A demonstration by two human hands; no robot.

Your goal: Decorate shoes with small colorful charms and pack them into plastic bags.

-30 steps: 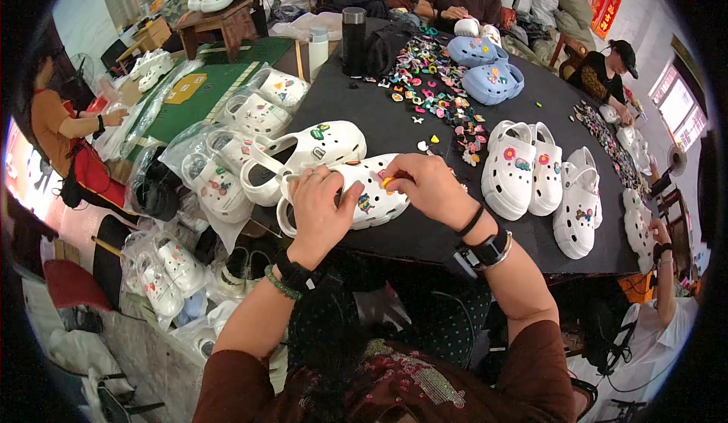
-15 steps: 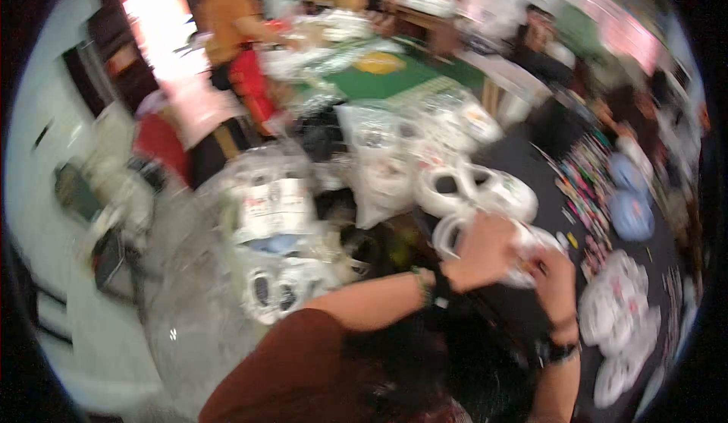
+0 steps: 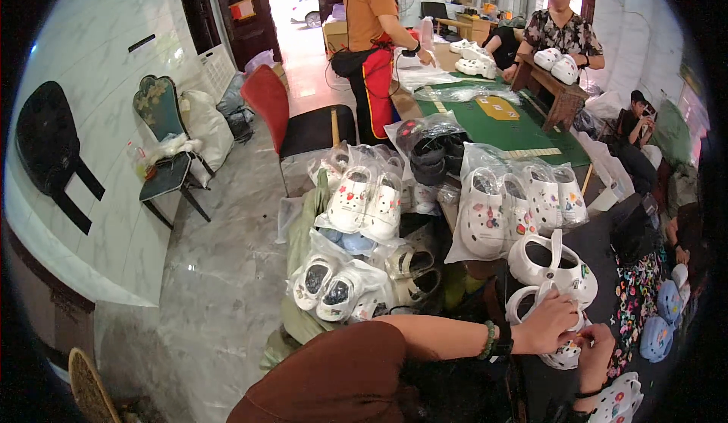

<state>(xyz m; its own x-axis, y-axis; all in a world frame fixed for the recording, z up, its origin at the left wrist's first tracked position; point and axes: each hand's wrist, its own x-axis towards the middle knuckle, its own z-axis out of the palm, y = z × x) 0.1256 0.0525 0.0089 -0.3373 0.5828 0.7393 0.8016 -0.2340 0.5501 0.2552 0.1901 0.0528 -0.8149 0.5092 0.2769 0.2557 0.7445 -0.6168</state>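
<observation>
My left hand (image 3: 544,324) grips the top of a white clog (image 3: 557,355) lying on the dark table (image 3: 607,241) at the lower right. My right hand (image 3: 595,358) presses against the same clog from the near side, fingers pinched at its front. A second white clog (image 3: 553,264) with small charms stands just behind it. My left forearm carries a dark wristband and beads.
Clear bags of white clogs (image 3: 516,203) and more bagged clogs (image 3: 356,203) pile up left of the table, with others on the floor (image 3: 334,290). Colourful charms (image 3: 637,301) and blue clogs (image 3: 663,324) lie at the right. People stand and sit around a green table (image 3: 493,119). Chairs (image 3: 303,123) line the left.
The view has swung far to the left, off the table toward the floor and the room. Both hands stay on the white clog, now seen at the lower right.
</observation>
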